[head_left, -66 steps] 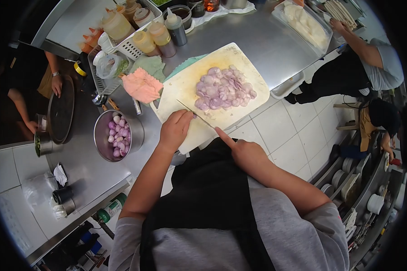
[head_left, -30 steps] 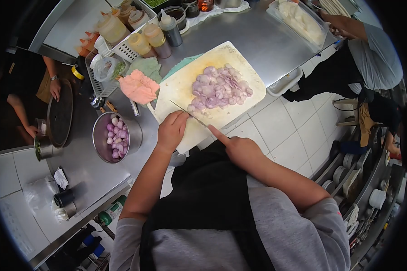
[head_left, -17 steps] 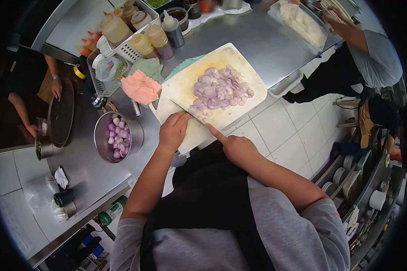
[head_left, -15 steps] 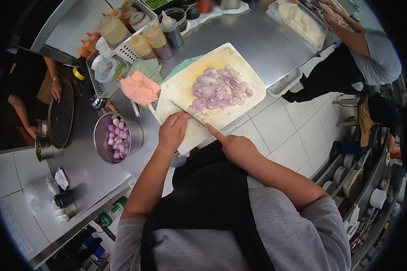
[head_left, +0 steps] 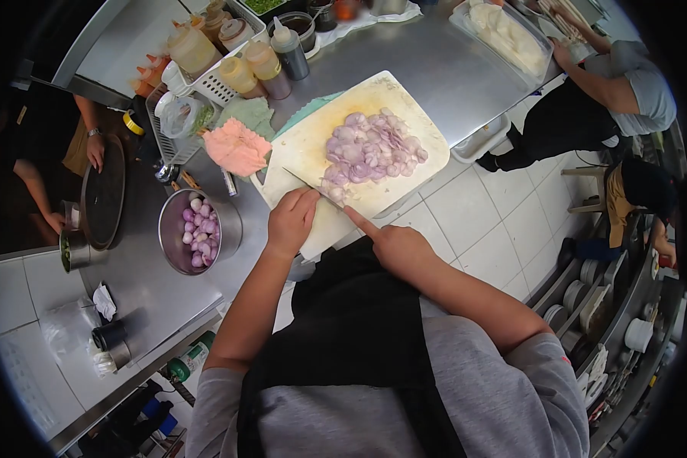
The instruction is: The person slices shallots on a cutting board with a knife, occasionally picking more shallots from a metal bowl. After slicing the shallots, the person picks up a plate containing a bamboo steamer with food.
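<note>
A white cutting board (head_left: 404, 95) lies on the steel counter, with a heap of sliced shallots (head_left: 374, 149) on its middle. My right hand (head_left: 403, 252) closes round a knife (head_left: 313, 187) with the index finger stretched along it. The handle is hidden in the palm; the thin blade points to the board's left edge. My left hand (head_left: 292, 221) rests on the near part of the board, fingers curled together beside the blade. What they pinch is hidden. Fresh slices lie just past the blade. Whole peeled shallots (head_left: 198, 229) fill part of a steel pot (head_left: 229, 237) left of my left hand.
A pink cloth (head_left: 237, 146) and a green cloth (head_left: 248, 114) lie beyond the board's left corner. Squeeze bottles (head_left: 263, 69) and a white basket (head_left: 217, 88) stand behind. A clear tub (head_left: 466, 34) sits far right. Co-workers are at left and right.
My hands stay almost in place; the knife has shifted very slightly. A few slices by the blade lie differently. The co-worker at the right has moved their arms.
</note>
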A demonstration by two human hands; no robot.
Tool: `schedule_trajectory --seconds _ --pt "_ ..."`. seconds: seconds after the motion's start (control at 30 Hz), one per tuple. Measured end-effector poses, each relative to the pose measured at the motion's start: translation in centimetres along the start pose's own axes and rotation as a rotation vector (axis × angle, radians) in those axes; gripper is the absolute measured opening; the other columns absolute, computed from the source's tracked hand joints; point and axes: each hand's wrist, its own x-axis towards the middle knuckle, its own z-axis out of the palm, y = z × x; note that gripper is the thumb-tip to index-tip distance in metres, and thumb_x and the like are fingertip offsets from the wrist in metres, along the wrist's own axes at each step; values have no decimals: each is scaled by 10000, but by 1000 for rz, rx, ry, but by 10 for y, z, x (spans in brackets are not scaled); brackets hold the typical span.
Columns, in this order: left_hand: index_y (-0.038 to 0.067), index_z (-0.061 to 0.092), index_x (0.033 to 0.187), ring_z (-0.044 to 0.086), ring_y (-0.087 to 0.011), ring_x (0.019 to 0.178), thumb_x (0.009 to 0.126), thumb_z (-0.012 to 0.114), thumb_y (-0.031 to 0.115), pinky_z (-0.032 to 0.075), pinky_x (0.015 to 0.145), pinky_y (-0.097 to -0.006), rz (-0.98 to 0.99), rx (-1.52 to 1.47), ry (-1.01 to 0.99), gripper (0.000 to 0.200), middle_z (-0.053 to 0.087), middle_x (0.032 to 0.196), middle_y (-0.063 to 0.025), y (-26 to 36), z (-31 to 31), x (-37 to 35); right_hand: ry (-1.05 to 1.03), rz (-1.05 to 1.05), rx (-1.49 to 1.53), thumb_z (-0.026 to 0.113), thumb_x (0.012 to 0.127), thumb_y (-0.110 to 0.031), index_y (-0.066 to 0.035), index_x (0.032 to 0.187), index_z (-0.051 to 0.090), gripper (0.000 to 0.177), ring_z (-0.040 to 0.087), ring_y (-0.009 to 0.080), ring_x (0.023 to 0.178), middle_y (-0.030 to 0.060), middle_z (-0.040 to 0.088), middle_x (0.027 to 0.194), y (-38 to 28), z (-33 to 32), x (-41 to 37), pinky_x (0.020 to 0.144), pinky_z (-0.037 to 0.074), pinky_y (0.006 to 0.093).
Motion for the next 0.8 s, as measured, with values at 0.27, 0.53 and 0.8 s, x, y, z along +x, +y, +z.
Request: schedule_trajectory --seconds 0.27,0.53,0.8 --pt "91 690 1029 680 -272 896 832 705 9 566 741 -373 -1 -8 -3 214 687 1002 -66 -1 -1 -2 -127 65 -6 561 873 -61 -281 1624 191 866 670 332 593 162 658 675 -2 -19 -23 584 557 472" --pt "73 687 1036 666 -298 936 843 708 16 548 821 -394 -67 -59 -16 203 688 999 -80 1 -2 0 -45 71 59 560 882 -68 -301 1627 180 868 679 336 614 171 672 709 11 -8 -3 583 568 465" --pt "19 520 1191 630 -367 1050 838 708 20 533 896 -422 -98 -137 16 400 636 1163 -181 -4 -8 -15 -159 48 64 559 896 -77 -312 1629 139 877 687 340 673 191 680 759 15 -17 -27 635 568 467"
